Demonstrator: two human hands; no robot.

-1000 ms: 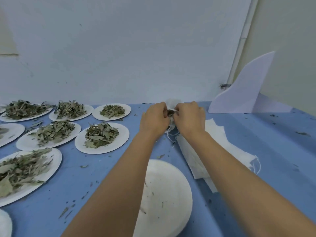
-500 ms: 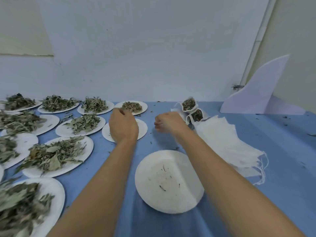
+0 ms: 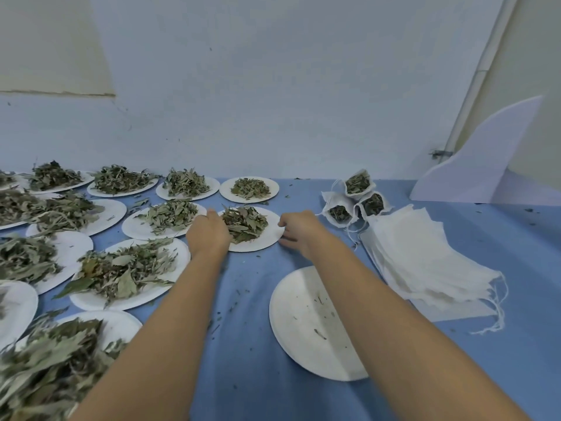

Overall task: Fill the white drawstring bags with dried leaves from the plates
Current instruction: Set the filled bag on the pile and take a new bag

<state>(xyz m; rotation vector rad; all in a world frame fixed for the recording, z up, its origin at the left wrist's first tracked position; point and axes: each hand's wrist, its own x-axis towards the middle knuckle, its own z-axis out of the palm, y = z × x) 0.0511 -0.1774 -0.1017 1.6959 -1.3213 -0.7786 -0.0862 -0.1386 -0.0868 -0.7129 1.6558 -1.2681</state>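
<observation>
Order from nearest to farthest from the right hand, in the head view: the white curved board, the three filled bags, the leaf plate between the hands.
1. Leaf plate: rim pinched by the right hand, on its left.
2. Filled bags: beyond it, rightward.
3. White curved board: far right, by the wall.

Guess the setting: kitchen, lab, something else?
Probably a makeshift herb-packing station, not a kitchen: a blue-covered table against a bare wall, rows of paper plates heaped with dried leaves, a stack of empty drawstring bags, and three filled bags.
</observation>
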